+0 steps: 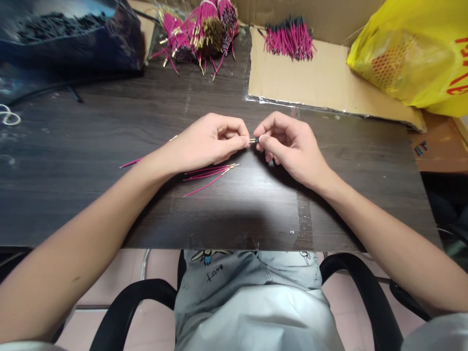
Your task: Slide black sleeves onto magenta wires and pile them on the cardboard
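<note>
— What lies under the fingers?
— A dark wood-grain desk with a soft sheen, and thin pink plastic-coated wires with shiny brass-coloured metal tips.
— Beyond them?
— A matt brown cardboard sheet and a glossy crinkled yellow plastic bag.

Yellow bag; cardboard sheet — bundled wires.

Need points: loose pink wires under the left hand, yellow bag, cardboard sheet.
loose pink wires (210,174): head view, middle of the strands lying on the table.
yellow bag (413,53): head view, centre of its crinkled side.
cardboard sheet (329,83): head view, bare flat area below the pink bundle.
</note>
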Tool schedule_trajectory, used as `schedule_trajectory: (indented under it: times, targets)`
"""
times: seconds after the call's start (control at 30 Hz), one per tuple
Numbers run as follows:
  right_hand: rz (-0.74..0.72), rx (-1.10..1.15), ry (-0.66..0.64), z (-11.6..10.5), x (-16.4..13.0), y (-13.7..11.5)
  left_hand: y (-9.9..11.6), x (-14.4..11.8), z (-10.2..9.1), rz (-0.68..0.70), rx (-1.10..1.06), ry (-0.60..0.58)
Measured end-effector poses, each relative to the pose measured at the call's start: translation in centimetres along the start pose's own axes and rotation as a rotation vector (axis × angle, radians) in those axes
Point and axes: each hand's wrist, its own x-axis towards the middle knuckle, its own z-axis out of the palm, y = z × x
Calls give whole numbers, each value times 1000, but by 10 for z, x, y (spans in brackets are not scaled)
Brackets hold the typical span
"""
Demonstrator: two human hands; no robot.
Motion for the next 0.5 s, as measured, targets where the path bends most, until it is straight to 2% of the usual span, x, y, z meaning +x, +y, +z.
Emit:
schedule_trajectory:
  times: [0.5]
  targets:
    - [-3, -9, 1, 0, 0, 0, -1, 0, 0, 16, 19, 3]
